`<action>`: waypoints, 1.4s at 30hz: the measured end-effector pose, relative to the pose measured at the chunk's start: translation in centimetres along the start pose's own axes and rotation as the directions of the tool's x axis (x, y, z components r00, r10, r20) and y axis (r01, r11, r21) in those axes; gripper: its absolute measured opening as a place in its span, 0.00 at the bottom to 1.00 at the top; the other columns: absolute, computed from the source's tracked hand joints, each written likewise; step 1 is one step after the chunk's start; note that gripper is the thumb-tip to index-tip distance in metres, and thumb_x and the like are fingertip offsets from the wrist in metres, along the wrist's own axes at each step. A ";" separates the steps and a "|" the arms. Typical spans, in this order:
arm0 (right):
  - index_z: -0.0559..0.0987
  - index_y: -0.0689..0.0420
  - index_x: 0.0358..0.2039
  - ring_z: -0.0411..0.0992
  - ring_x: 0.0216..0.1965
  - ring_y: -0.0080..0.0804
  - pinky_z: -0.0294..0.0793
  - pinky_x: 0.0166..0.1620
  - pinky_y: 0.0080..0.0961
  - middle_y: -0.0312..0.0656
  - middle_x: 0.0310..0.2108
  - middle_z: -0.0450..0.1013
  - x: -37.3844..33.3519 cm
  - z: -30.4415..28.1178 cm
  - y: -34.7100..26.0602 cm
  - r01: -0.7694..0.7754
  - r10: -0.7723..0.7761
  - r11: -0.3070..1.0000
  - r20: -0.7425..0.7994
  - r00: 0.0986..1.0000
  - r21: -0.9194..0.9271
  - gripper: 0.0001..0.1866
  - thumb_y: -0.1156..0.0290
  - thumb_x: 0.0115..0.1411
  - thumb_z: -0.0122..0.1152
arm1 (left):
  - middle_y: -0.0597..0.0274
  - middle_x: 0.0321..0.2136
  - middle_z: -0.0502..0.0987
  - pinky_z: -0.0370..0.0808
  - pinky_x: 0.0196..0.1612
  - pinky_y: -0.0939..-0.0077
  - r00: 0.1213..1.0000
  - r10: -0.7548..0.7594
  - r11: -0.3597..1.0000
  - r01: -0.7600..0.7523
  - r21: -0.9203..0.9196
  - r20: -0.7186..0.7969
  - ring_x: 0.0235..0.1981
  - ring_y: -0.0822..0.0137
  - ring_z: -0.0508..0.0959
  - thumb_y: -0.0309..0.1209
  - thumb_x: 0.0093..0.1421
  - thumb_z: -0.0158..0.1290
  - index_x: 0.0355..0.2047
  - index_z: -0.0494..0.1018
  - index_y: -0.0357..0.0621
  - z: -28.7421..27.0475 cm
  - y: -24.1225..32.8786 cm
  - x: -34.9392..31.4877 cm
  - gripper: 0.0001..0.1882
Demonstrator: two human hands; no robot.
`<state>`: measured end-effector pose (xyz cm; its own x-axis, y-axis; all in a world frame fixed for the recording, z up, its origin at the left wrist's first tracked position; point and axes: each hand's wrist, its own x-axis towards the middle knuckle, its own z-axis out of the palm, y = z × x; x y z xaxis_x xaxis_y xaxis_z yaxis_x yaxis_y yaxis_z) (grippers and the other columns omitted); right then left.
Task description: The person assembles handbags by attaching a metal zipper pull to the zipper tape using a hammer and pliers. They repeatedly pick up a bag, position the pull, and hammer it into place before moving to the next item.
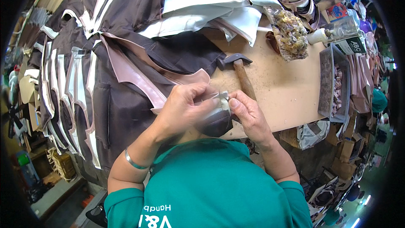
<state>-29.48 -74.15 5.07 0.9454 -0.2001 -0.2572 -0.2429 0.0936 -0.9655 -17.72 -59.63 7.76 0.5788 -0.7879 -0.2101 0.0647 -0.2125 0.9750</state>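
A tan table (291, 88) holds a hammer (239, 69), a clear bag (289, 33) of what may be small scraps, a grey tray (331, 82), and piles of dark cloth (126, 67) and white sheets (202, 4).

Two hands meet at centre frame: the left hand (185, 107) and the right hand (249, 116). One hammer (240, 69) lies just above them. One clear bag of scraps (289, 33) sits at upper right, and one grey tray (333, 82) at right. The dark cut pieces (84, 84) at left are too many to count.
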 end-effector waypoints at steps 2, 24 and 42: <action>0.71 0.60 0.31 0.58 0.19 0.18 0.58 0.23 0.19 0.34 0.15 0.61 0.1 -0.1 -0.1 0.027 -0.027 0.998 0.000 1.000 -0.064 0.20 0.54 0.61 0.44 | 0.62 0.21 0.74 0.70 0.29 0.81 1.000 -0.017 1.000 0.018 0.002 -0.002 0.25 0.78 0.71 0.27 0.52 0.52 0.32 0.74 0.30 0.1 0.2 0.0 0.11; 0.71 0.60 0.28 0.57 0.24 0.16 0.58 0.27 0.15 0.30 0.19 0.60 0.1 0.3 0.1 0.027 -0.028 0.999 0.062 0.998 0.027 0.19 0.55 0.62 0.44 | 0.68 0.20 0.72 0.67 0.27 0.85 0.987 -0.131 0.974 0.146 -0.172 0.096 0.24 0.81 0.69 0.27 0.53 0.51 0.31 0.74 0.32 0.2 -0.4 -0.3 0.09; 0.70 0.60 0.31 0.59 0.24 0.14 0.60 0.27 0.12 0.28 0.21 0.63 -0.8 -0.9 1.5 -0.032 0.041 0.945 -0.021 0.999 0.324 0.14 0.61 0.61 0.48 | 0.64 0.24 0.74 0.69 0.30 0.84 0.986 -0.107 0.975 0.130 -0.180 0.130 0.27 0.79 0.71 0.26 0.53 0.51 0.34 0.74 0.34 -0.2 0.6 -0.8 0.10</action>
<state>-30.79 -74.77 3.77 0.9297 -0.2166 -0.2978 -0.1898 0.4111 -0.8916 -18.04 -59.01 8.51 0.4581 -0.8289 -0.3210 0.2846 -0.2053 0.9364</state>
